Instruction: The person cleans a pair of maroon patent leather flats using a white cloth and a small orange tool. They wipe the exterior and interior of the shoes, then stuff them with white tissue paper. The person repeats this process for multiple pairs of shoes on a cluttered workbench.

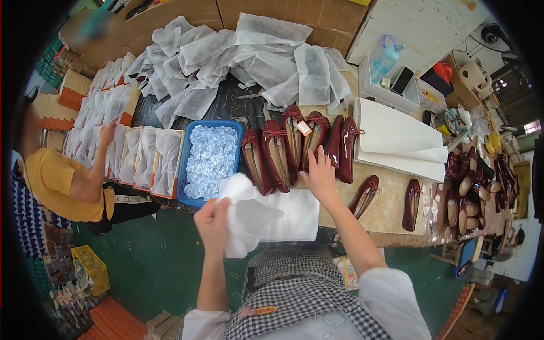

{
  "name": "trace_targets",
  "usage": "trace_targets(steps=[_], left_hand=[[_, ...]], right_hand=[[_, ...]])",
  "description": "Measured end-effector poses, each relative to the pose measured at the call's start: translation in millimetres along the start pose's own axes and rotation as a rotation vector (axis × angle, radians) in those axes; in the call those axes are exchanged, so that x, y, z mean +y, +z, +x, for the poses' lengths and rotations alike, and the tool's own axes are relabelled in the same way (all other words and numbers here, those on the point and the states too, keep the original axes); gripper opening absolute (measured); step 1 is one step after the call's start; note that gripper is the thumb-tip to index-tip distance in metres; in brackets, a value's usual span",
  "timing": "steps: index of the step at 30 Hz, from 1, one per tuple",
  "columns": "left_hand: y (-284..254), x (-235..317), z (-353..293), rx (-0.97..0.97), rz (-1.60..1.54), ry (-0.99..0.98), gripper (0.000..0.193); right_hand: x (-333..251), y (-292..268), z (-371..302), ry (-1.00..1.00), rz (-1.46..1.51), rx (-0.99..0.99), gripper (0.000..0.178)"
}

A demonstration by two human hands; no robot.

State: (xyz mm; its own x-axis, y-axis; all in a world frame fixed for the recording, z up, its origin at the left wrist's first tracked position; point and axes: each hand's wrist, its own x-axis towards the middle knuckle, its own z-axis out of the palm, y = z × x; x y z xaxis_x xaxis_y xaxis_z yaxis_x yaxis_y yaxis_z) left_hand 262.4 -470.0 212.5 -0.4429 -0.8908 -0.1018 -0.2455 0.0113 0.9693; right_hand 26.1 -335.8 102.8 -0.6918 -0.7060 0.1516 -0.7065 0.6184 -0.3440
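Note:
Gathered in my left hand, whose fingers are closed on its edge, is a thin white fabric bag, hanging loose and partly unfolded. Beneath and to the right of it lies a flat stack of similar white bags at the table's front edge. My right hand reaches forward over the near end of a burgundy flat shoe, fingers spread; whether they touch it I cannot tell. More burgundy shoes with small bows stand in a row beside it, and a tag lies on one of them.
A blue basket of clear bluish sachets is left of the shoes. Filled white bags pile up behind; white sheets lie right. Two loose shoes sit nearer. A person in yellow handles boxes at left.

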Motion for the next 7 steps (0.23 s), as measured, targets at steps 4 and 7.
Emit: trace_targets(steps=[4,7], left_hand=[[37,12,-1,-0.135,0.335,0.248,0.017],[40,-2,16,-0.131,0.438,0.382,0.027]], right_hand=[[20,31,18,0.169,-0.031,0.022,0.048],[47,32,15,0.227,0.551,-0.053,0.047]])
